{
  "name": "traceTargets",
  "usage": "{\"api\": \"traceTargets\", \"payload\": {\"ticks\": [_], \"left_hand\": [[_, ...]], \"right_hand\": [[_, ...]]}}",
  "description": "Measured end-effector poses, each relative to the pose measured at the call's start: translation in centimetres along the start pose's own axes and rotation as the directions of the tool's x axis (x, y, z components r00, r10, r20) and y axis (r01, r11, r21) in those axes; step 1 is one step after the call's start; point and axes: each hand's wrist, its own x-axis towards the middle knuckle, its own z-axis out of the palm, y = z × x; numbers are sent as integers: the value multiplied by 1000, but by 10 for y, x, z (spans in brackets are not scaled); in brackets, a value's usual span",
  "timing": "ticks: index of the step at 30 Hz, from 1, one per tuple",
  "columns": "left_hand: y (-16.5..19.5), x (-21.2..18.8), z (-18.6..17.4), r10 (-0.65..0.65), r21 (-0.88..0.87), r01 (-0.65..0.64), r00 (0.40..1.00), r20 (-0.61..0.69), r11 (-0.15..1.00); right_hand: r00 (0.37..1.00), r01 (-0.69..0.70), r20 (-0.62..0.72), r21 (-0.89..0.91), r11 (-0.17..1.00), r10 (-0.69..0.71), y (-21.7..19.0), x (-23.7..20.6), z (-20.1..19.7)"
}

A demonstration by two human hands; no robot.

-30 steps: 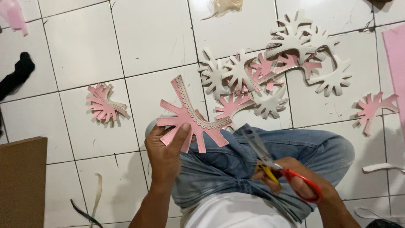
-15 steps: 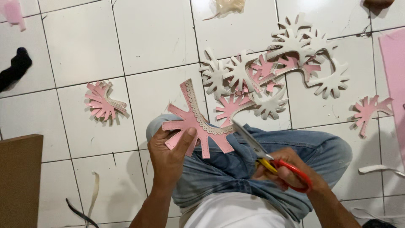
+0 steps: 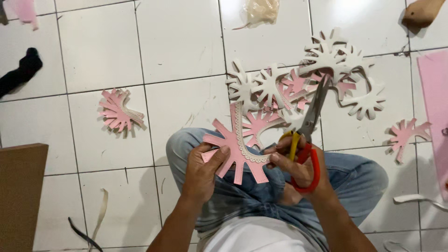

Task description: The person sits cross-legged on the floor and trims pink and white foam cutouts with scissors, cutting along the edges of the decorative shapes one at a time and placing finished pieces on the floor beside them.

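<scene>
Sitting over the white tiled floor [image 3: 186, 42], a pink fan-shaped cutout [image 3: 235, 151] with a pale scalloped band along its inner curve is held above the lap, against blue jeans [image 3: 354, 182]. It is pinched by the left hand [image 3: 201, 175], thumb pressed flat on the pink tabs. On the right, the right hand [image 3: 298, 170] is clenched through the red loops of the scissors [image 3: 308, 135], while its fingertips also steady the right end of the scalloped band. The blades are pointed away to the far side and appear closed, though the tips are lost against the clutter behind, so that is not certain.

Just beyond the knees, a heap of white and pink cutouts [image 3: 308, 86] is spread on the tiles. A separate pink stack [image 3: 116, 112] is seen to the left, a single pink piece [image 3: 406, 135] to the right, a pink sheet [image 3: 434, 107] at the far-right edge, and a brown board [image 3: 21, 191] at near left.

Risks are plain enough: with two jobs given to the right hand, the scissors could slip from the loops, or the piece could be creased by the thumb pressure. The thin tabs look easily bent or nicked if the blades swing back carelessly.
</scene>
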Motion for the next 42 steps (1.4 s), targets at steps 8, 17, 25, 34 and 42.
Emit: {"api": "traceTargets", "payload": {"ticks": [8,17,25,34,42], "left_hand": [[-3,6,-43,202,22,-201,971,-130,979],[27,-10,-221,258,260,-129,787,-560,957],[25,18,-242,37,180,77,831,-555,981],[50,129,-205,241,298,-145,918,-316,944],[67,146,-212,644,894,353,623,-444,274]], "right_hand": [[991,-37,-130,-426,904,-20,1,-1,-30],[966,-53,-227,-635,771,-120,14,18,-80],[947,-210,-322,-641,738,-10,22,35,-79],[896,-304,-443,-664,683,-32,8,34,-20],[896,-325,-443,-675,663,-12,8,51,-30]]}}
